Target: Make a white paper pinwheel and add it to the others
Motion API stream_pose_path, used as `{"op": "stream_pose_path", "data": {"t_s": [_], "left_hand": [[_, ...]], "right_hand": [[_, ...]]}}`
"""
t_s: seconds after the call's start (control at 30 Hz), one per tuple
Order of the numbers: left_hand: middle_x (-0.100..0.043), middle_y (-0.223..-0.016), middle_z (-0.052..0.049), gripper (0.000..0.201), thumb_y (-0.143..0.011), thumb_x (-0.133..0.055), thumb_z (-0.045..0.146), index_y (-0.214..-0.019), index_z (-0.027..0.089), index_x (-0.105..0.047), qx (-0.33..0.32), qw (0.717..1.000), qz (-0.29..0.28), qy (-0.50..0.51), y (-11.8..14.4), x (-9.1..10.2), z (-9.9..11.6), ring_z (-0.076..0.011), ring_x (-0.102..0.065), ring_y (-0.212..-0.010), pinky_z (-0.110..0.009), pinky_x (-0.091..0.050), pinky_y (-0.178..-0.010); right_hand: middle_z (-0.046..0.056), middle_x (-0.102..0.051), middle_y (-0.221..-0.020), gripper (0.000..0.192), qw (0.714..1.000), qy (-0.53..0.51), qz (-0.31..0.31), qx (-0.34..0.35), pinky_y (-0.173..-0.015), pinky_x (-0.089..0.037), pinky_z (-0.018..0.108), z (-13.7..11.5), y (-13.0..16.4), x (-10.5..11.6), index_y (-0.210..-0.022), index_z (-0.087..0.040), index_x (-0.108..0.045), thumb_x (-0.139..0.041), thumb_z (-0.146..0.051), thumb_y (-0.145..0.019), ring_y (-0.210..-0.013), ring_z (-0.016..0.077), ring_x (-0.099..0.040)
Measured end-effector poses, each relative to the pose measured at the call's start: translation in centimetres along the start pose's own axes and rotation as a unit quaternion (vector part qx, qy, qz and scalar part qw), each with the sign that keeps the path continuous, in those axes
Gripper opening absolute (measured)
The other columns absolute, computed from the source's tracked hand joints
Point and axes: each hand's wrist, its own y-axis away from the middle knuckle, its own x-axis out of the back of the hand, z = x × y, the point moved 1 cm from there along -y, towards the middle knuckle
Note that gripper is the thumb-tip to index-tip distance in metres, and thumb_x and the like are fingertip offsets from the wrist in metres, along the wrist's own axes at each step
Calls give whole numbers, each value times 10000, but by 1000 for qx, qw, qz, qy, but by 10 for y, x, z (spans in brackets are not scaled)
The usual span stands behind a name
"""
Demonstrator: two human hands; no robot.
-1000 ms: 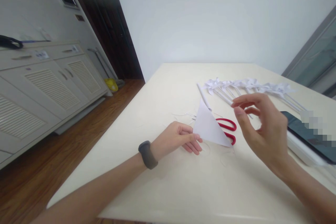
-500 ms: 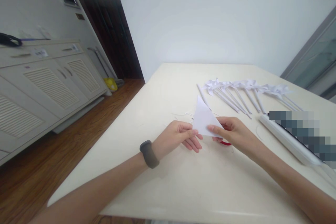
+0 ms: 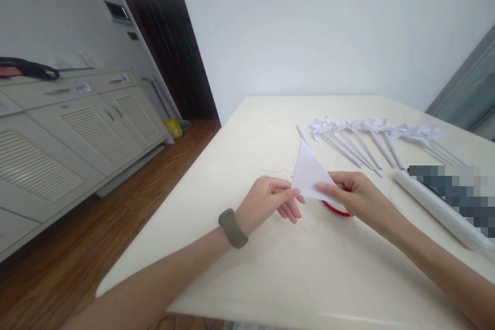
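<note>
Pinching the paper (image 3: 309, 167) over the red handle (image 3: 335, 210), my left grip (image 3: 268, 198) and right grip (image 3: 353, 193) should hold it flat.

Louvred cabinets (image 3: 89, 131), wooden flooring (image 3: 189, 147) and a dark, probably front, door (image 3: 168, 36) mark this as a home.

Left forearm (image 3: 166, 273) and right forearm (image 3: 433, 258) angle inward, both wrists (image 3: 392, 219) near straight. Left hand (image 3: 266, 200) pinches: thumb (image 3: 286, 196) on top, lower fingers (image 3: 291, 211) loosely curled. Right hand (image 3: 353, 192) pinches too, thumb on top, fingers beneath mostly hidden. Hands near each other, not touching.
</note>
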Motion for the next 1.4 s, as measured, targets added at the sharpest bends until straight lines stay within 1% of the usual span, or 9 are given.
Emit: {"op": "stream_pose_path", "data": {"t_s": [0.23,0.47,0.67,0.83,0.97,1.1,1.23,1.33,1.4], "left_hand": [[-677,-616,-61,314,-831,-501,376,-797,109,-662,-7,998,32,-46,-7,11,-3,-135,-639,-528,-210,-471,-519],[-675,-603,-68,296,-802,-540,364,-781,96,-664,-5,997,44,-66,-16,16,-14,-142,-639,-522,-216,-477,-512],[-675,-612,-70,299,-805,-537,369,-779,97,-657,-5,997,47,-63,-15,16,-15,-145,-640,-528,-227,-487,-525],[-672,-636,-70,290,-815,-527,361,-793,99,-649,-3,997,52,-58,-15,16,-15,-148,-645,-554,-241,-499,-561],[-674,-630,-73,290,-817,-527,354,-787,94,-651,2,998,39,-53,-14,16,-13,-139,-637,-541,-224,-486,-541],[-681,-624,-80,299,-806,-541,358,-759,88,-663,8,999,7,-50,-12,16,-11,-137,-633,-534,-228,-487,-542],[-691,-652,-90,306,-796,-547,367,-776,88,-670,14,997,-54,-51,-10,13,-12,-152,-646,-561,-247,-504,-562],[-690,-656,-95,304,-786,-558,366,-771,84,-669,14,996,-69,-60,-8,10,-12,-157,-648,-571,-248,-510,-560],[-689,-657,-93,304,-790,-552,368,-765,87,-666,8,995,-76,-67,-6,8,-11,-156,-645,-572,-247,-511,-562]], "right_hand": [[-41,-439,-450,336,999,-42,-10,10,-413,-247,222,2,-2,1,-624,-185,-459,-449,-434,-850,-401,78,-344],[-36,-464,-400,323,999,27,-21,-11,-406,-289,218,4,-2,2,-590,-192,-429,-444,-409,-829,-372,91,-386],[-56,-396,-384,382,995,94,-34,-3,-401,-271,216,-1,-2,6,-562,-194,-411,-419,-451,-845,-363,87,-373],[-48,-400,-401,407,993,119,-13,13,-400,-245,222,-1,-2,3,-545,-192,-382,-396,-448,-860,-376,84,-361],[-33,-437,-393,421,990,142,-10,11,-426,-281,229,1,-1,2,-529,-186,-382,-376,-433,-871,-390,92,-386],[-29,-498,-500,331,996,83,-40,1,-458,-318,225,-1,0,6,-611,-188,-441,-438,-417,-850,-459,101,-448],[-26,-542,-663,174,999,-18,-27,-8,-547,-387,227,-2,-3,8,-780,-200,-512,-583,-359,-770,-586,109,-507],[-10,-541,-687,207,997,-68,-36,-15,-566,-387,230,3,-6,5,-714,-186,-492,-587,-362,-764,-639,116,-500],[-23,-499,-628,261,996,-81,-33,-20,-519,-344,218,9,-7,3,-643,-179,-449,-585,-366,-764,-583,100,-455]]}}
